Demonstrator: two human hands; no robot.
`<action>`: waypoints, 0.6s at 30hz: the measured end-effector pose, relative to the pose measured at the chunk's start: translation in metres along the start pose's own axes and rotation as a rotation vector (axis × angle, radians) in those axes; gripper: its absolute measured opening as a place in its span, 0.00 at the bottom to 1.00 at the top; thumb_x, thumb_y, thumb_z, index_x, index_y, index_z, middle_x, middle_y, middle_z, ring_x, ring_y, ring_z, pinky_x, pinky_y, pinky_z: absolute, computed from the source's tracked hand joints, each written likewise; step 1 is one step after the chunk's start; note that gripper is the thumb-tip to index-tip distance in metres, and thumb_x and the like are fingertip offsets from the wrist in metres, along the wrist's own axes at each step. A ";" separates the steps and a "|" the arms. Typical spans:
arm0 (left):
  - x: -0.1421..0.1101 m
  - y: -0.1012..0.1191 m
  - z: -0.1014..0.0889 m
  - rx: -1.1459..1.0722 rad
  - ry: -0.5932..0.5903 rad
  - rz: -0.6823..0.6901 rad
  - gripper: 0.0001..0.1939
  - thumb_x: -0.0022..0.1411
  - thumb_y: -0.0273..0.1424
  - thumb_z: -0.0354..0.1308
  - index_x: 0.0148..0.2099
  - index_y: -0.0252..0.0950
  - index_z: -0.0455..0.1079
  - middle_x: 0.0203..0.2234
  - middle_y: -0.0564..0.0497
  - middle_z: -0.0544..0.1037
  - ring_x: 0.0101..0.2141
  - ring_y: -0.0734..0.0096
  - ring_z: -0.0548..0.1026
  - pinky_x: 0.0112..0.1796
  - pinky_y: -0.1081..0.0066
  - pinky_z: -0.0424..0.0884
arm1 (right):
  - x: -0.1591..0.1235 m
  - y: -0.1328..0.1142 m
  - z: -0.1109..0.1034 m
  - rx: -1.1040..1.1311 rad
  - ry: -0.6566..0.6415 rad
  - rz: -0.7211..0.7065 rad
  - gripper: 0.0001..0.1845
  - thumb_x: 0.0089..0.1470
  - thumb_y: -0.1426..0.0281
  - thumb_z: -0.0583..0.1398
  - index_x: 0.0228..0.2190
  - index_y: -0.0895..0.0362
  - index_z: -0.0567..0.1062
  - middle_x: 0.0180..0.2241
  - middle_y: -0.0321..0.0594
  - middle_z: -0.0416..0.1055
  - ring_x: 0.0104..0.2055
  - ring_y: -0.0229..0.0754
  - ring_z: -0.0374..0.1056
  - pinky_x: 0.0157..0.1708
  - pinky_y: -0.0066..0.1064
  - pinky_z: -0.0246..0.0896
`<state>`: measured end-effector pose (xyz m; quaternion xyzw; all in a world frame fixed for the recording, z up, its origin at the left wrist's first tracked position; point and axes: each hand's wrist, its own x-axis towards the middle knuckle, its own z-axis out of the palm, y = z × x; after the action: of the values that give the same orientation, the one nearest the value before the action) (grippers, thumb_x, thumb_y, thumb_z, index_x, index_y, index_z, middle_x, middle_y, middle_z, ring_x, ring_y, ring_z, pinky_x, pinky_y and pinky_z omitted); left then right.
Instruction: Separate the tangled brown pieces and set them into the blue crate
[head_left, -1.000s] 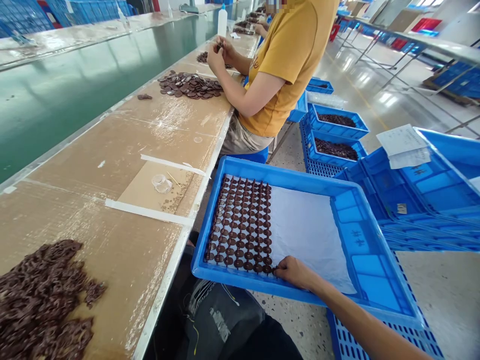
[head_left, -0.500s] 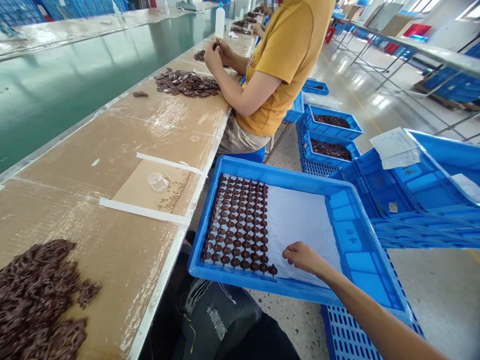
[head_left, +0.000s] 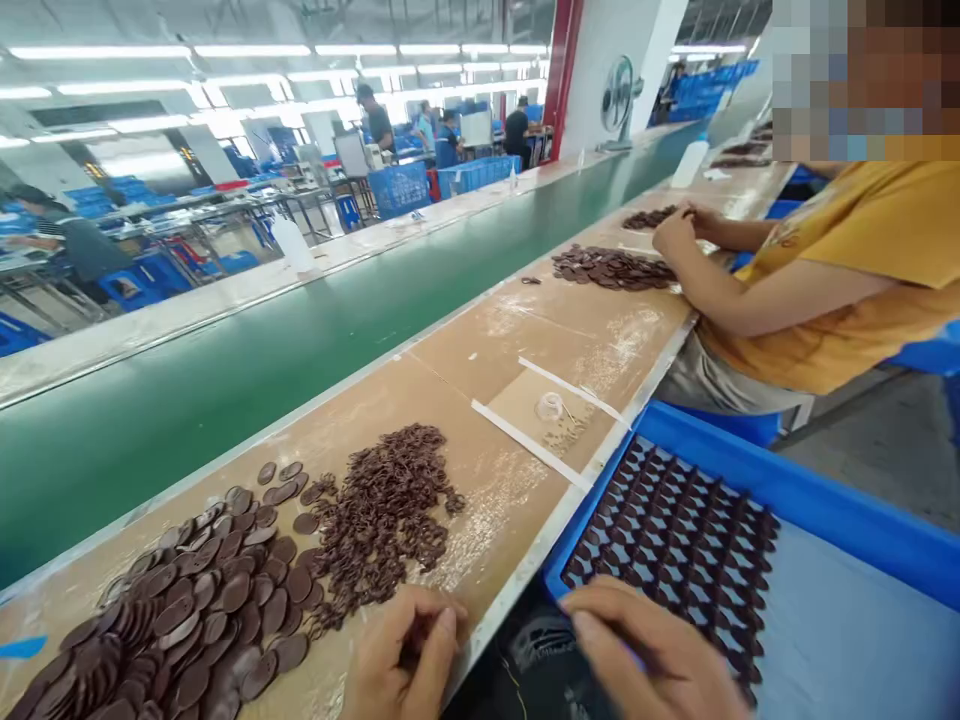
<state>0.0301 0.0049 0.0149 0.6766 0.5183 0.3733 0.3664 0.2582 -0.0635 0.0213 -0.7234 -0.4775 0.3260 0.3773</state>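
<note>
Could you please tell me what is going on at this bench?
A person sits at a cardboard-covered bench beside a green conveyor belt. Their left hand, at the bench edge, seems to hold a small dark piece, near a heap of brown oval pieces and a tangled dark pile. Their right hand is over a blue tray of dark pieces in neat rows. A co-worker in a yellow shirt handles similar pieces further along.

Left hand (head_left: 405,650) in view — right hand (head_left: 645,645) off the paper (head_left: 847,620); view swung left, upward
</note>
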 end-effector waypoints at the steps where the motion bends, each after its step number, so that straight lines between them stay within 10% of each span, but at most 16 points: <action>1: -0.001 0.002 -0.002 -0.003 -0.006 0.040 0.17 0.70 0.43 0.52 0.33 0.42 0.76 0.20 0.54 0.78 0.21 0.72 0.74 0.25 0.76 0.70 | 0.011 -0.019 0.019 -0.003 -0.065 -0.135 0.18 0.59 0.51 0.53 0.32 0.44 0.79 0.34 0.43 0.78 0.36 0.54 0.74 0.39 0.42 0.72; 7: 0.024 -0.022 -0.102 0.342 0.003 0.246 0.12 0.67 0.41 0.56 0.37 0.41 0.76 0.24 0.57 0.80 0.23 0.74 0.77 0.27 0.79 0.71 | 0.082 -0.069 0.081 -0.397 0.033 -0.259 0.21 0.60 0.64 0.57 0.53 0.54 0.74 0.51 0.47 0.73 0.41 0.49 0.74 0.38 0.37 0.65; 11: 0.036 -0.051 -0.178 0.699 0.207 -0.033 0.14 0.67 0.44 0.52 0.41 0.42 0.74 0.23 0.57 0.79 0.21 0.70 0.75 0.25 0.74 0.71 | 0.090 -0.067 0.088 -0.562 0.096 -0.265 0.15 0.64 0.63 0.55 0.47 0.49 0.78 0.49 0.41 0.75 0.38 0.47 0.76 0.34 0.34 0.59; 18: 0.079 -0.044 -0.204 0.786 0.114 0.114 0.16 0.70 0.38 0.48 0.44 0.38 0.75 0.42 0.47 0.82 0.45 0.58 0.79 0.47 0.63 0.73 | 0.094 -0.059 0.083 -0.412 0.147 -0.296 0.11 0.62 0.63 0.56 0.37 0.50 0.77 0.41 0.43 0.78 0.37 0.55 0.75 0.35 0.39 0.56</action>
<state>-0.1543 0.1127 0.0786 0.7712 0.6026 0.2033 0.0292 0.1937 0.0592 0.0200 -0.7289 -0.6058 0.1099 0.2993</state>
